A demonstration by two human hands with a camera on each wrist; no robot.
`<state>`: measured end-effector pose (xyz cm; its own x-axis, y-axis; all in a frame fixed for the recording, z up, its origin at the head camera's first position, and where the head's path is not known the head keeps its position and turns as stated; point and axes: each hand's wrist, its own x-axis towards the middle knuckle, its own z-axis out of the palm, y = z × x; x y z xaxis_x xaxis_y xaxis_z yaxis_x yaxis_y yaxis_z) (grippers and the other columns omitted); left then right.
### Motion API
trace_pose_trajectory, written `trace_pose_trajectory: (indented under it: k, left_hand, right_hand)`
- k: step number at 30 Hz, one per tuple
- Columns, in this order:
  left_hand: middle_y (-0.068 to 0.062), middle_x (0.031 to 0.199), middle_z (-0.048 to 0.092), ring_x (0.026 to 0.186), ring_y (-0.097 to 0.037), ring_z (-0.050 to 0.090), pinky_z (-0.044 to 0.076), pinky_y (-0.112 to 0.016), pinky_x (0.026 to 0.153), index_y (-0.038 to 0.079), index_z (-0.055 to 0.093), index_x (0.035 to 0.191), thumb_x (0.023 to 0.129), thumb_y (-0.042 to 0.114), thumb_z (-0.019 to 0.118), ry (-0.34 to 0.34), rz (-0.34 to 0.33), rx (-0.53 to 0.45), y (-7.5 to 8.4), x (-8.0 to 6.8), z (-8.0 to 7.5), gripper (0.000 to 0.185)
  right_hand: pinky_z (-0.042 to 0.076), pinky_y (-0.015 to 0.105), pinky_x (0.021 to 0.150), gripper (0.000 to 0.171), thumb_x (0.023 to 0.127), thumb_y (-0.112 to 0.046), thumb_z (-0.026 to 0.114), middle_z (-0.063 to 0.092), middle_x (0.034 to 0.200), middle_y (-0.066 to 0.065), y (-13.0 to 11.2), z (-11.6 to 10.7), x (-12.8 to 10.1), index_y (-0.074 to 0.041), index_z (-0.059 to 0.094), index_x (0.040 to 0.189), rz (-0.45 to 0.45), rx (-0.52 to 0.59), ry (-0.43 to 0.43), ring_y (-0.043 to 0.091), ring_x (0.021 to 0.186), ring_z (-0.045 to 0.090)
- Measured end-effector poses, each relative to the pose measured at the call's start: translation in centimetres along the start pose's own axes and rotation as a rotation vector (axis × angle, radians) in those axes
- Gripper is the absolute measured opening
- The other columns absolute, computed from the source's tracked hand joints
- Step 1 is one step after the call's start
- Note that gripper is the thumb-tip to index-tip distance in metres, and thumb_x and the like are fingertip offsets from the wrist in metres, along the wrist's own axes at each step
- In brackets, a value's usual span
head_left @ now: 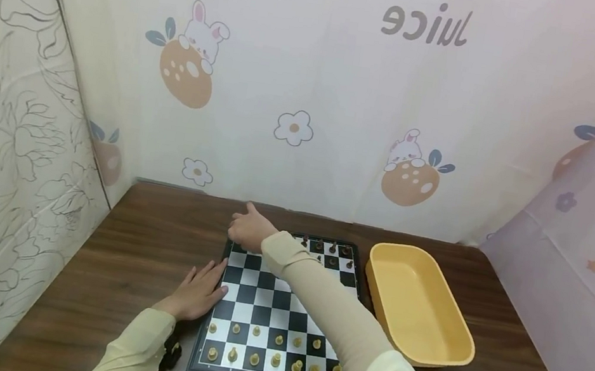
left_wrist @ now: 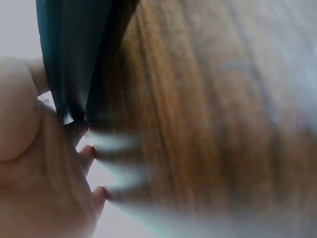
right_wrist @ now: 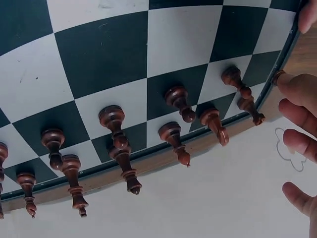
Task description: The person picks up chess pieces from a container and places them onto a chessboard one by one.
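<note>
Right hand: the right hand (head_left: 249, 229) reaches across to the far left corner of the chessboard (head_left: 280, 301), just above centre in the head view. In the right wrist view its fingers (right_wrist: 297, 116) sit at the right edge of the frame, loosely spread beside the board's rim; whether they pinch a piece I cannot tell.

Left hand: the left hand (head_left: 197, 291) lies flat on the table (head_left: 132, 250) with fingers straight, released, its fingertips touching the board's left edge, lower left of centre. The left wrist view is blurred and shows only fingers against the dark rim and wood grain.

Dark pieces: the dark pieces (right_wrist: 119, 144) stand along the far rows, in the lower half of the right wrist view; the one nearest the fingers is the corner piece (right_wrist: 242, 94).

Light pieces: the light pieces (head_left: 273, 348) fill the two near rows at the bottom of the head view.

Tray: the yellow tray (head_left: 418, 303) sits right of the board, just beside it, with nothing visible in it.

Step in hand: by my reading, the reach for a dark piece at the far left corner, with the board steadied.

Next move: it seems to call for a clean pinch on one piece and a straight lift, so the neighbours stay upright.
</note>
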<state>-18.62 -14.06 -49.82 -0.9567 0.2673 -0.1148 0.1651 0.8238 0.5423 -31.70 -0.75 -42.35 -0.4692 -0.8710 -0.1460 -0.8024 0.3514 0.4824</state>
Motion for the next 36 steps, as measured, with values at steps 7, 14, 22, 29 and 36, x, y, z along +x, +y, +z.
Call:
trace_pose_trajectory:
  k: [7,14,22,29,36]
  left_hand:
    - [-0.017,0.154,0.027,0.143,-0.036,0.015,0.004,-0.058,0.111,0.001,0.021,0.151,0.102,0.03,0.041,-0.006,0.004,0.003,0.2,0.1,0.1,0.06]
    - [-0.017,0.153,0.027,0.142,-0.036,0.015,0.004,-0.057,0.112,0.001,0.021,0.151,0.102,0.03,0.041,-0.008,0.009,0.0,0.5,-0.1,-0.1,0.06]
    - [-0.017,0.153,0.027,0.142,-0.036,0.016,0.004,-0.058,0.111,0.001,0.022,0.151,0.102,0.03,0.041,0.001,0.011,0.0,0.4,0.0,0.0,0.06]
    - [-0.016,0.153,0.028,0.143,-0.035,0.015,0.004,-0.057,0.112,0.002,0.021,0.151,0.102,0.03,0.041,-0.001,-0.009,-0.001,0.3,0.2,0.2,0.061]
    - [-0.017,0.154,0.026,0.142,-0.036,0.015,0.004,-0.058,0.111,0.001,0.02,0.151,0.102,0.03,0.04,-0.005,-0.012,0.004,0.1,0.0,0.0,0.06]
  right_hand:
    - [0.034,0.051,0.104,0.016,0.085,-0.02,0.073,0.069,0.104,-0.014,-0.4,0.7,0.3,-0.027,0.074,0.099,0.014,-0.039,-0.005,0.011,0.109,0.056]
    - [0.036,0.05,0.101,0.015,0.086,-0.02,0.072,0.07,0.104,-0.013,-0.4,1.3,0.5,-0.027,0.075,0.099,0.024,-0.044,0.001,0.011,0.106,0.057]
    - [0.037,0.048,0.101,0.016,0.085,-0.021,0.073,0.069,0.108,-0.011,-0.3,2.0,0.8,-0.027,0.075,0.1,0.052,-0.04,0.021,0.012,0.108,0.057]
    - [0.037,0.048,0.101,0.017,0.086,-0.023,0.072,0.068,0.11,-0.011,-0.2,2.5,0.7,-0.027,0.073,0.103,0.043,-0.01,0.018,0.012,0.108,0.056]
    - [0.035,0.049,0.102,0.033,0.085,-0.02,0.073,0.064,0.119,-0.008,0.2,1.9,0.0,-0.026,0.069,0.117,0.053,0.053,0.048,0.012,0.111,0.055]
